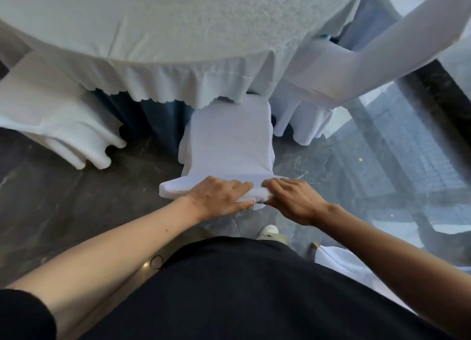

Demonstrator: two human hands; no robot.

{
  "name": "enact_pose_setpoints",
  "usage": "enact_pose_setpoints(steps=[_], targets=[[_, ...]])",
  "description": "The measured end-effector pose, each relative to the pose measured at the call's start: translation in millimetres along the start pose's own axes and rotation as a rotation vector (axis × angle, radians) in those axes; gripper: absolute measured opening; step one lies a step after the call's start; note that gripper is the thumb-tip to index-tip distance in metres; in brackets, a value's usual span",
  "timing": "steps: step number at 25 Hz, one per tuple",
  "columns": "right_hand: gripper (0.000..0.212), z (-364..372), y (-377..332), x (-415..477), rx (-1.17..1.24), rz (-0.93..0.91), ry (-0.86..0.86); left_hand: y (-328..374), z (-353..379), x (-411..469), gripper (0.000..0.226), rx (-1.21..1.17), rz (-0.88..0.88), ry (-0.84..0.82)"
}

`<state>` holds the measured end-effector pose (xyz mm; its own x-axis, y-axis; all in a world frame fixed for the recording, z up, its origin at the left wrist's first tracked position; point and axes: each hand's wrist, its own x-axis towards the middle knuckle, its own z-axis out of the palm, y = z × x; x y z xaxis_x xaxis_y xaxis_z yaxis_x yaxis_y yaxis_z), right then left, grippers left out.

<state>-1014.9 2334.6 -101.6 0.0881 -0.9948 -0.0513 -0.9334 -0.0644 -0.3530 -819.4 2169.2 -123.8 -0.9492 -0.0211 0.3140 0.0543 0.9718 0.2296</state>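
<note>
A chair in a white fabric cover (pixel 229 138) stands right in front of me, its seat pushed partly under a round table. My left hand (pixel 219 197) grips the top of the chair's back, fingers over the front and thumb along the rear edge. My right hand (pixel 293 199) grips the same top edge just to the right, fingers curled over the white cloth. The two hands nearly touch at the middle of the backrest.
The round table (pixel 178 33) carries a white cloth with a scalloped hem over a dark blue skirt. More white-covered chairs stand at the left (pixel 51 115) and the right (pixel 331 67). The floor (pixel 63 199) is dark polished stone. White cloth (pixel 336 260) lies at my lower right.
</note>
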Motion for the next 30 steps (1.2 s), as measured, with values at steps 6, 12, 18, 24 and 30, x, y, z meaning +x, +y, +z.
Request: enact_pose_setpoints(steps=[6,12,18,24,30], targets=[[0.045,-22,65,-89,0.074,0.106,-0.025,98,42,70,0.045,-0.013,-0.168,0.024],[0.042,-17,64,-94,0.206,0.188,0.101,111,32,75,0.042,-0.101,-0.307,-0.025],[0.055,0,53,-77,0.112,0.286,0.316,116,31,74,0.046,-0.067,-0.431,-0.047],[0.035,12,63,-54,0.058,0.246,0.44,114,29,70,0.043,-0.035,-0.522,0.01],[0.033,2,70,22,0.014,0.264,0.433,56,14,82,0.041,0.074,-0.69,0.113]])
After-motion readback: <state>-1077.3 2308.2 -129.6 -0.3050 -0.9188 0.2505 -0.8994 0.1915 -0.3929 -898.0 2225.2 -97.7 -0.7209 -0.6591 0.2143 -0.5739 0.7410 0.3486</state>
